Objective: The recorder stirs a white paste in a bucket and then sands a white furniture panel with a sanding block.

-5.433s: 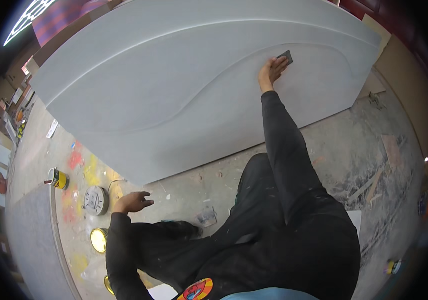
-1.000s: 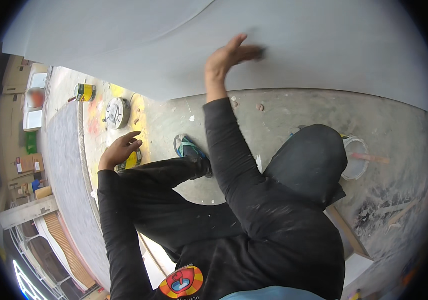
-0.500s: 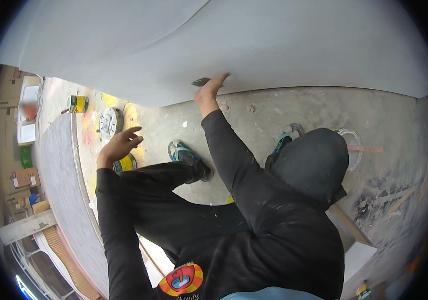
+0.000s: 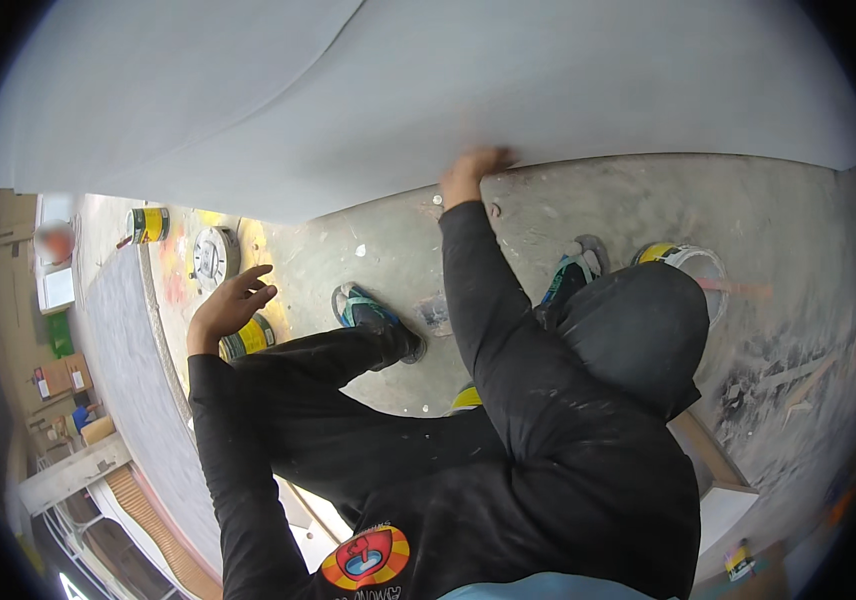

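My right hand (image 4: pixel 476 172) is at the lower edge of a large smooth grey panel (image 4: pixel 568 80). Motion blurs its fingers, which look curled. A dark flat piece showed at this hand a moment ago, but what it holds now is hidden. Over my bent left knee my left hand (image 4: pixel 233 308) hangs in the air, fingers loosely apart, holding nothing. Below it stands a green and yellow can (image 4: pixel 250 338), partly covered by the hand and leg.
Beyond my left hand are a round white lid-like thing (image 4: pixel 216 257) and another can (image 4: pixel 149 225). A white bucket (image 4: pixel 703 268) stands beyond my right knee. A long grey board (image 4: pixel 133 320) runs along the left. Paint stains mark the concrete floor (image 4: pixel 368 260).
My right hand has moved to the right along the panel's lower edge, and the dark piece has gone out of sight. My left hand stays nearly where it was. The view has shifted slightly.
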`<state>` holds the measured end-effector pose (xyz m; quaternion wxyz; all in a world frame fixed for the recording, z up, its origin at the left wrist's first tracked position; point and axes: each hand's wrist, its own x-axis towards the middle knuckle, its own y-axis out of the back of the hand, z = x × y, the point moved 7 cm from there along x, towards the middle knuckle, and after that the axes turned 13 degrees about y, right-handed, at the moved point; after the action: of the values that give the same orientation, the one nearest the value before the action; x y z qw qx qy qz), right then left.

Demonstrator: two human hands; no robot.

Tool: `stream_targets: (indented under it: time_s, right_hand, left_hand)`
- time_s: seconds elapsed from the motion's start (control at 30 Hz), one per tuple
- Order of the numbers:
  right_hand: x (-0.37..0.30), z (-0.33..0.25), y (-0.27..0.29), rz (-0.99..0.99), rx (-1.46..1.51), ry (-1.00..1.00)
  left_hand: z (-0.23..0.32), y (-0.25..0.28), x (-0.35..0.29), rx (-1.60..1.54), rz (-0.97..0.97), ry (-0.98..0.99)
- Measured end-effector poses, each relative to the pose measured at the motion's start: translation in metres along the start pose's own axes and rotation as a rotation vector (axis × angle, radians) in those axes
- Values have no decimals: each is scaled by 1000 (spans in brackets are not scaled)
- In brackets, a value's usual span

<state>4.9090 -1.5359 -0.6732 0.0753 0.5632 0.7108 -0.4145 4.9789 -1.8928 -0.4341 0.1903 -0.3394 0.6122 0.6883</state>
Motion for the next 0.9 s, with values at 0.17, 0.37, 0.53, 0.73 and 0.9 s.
stream_targets:
  time_s: [0.17, 0.37, 0.53, 0.73, 0.9]
  right_hand:
    - [-27, 2, -21, -112, 96, -36]
    - [6, -145, -90, -315, -415, 997]
    - [50, -74, -23, 16, -442, 747]
    - [-2, 26, -5, -154, 56, 25]
    - [-28, -173, -117, -561, -462, 1151]
  left_hand:
    - [22, 5, -2, 18, 31, -66]
    - [20, 4, 0, 74, 12, -27]
    - [17, 8, 1, 83, 45, -14]
    - [32, 8, 2, 93, 13, -44]
    - [40, 6, -1, 4, 12, -147]
